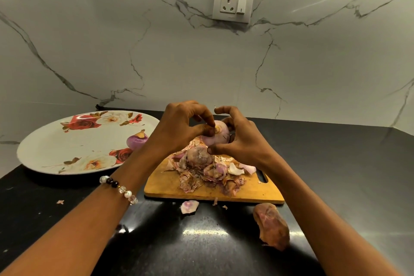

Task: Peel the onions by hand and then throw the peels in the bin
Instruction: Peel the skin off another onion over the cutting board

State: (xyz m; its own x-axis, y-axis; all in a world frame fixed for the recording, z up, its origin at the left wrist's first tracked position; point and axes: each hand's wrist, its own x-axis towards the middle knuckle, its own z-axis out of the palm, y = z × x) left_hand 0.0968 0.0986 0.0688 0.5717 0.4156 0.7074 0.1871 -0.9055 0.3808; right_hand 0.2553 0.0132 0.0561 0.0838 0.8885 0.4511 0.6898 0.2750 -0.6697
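Marble-veined wall panels rise behind a glossy black bench (pixel 336 163), with a white socket (pixel 233 2) set in the wall above the work. Over the far end of a wooden cutting board (pixel 170 182), both hands grip one pale pink onion (pixel 216 133). The left hand (pixel 179 127) has its fingers curled over the onion, thumb and fingertips pinching at its top; the right hand (pixel 238 139) cups it from the other side, fingers curled around it. A beaded bracelet (pixel 118 188) sits on the left wrist. Directly below the hands, a heap of peels (pixel 208 170) covers the far half of the board. Loose peels lie on the bench by the board's near edge: a small pinkish one (pixel 189 206) and a large brown one (pixel 271 226) off its near right corner. Toward the bench's left edge lies a floral plate (pixel 67 152), with a purple peeled onion (pixel 137 140) on its right side.
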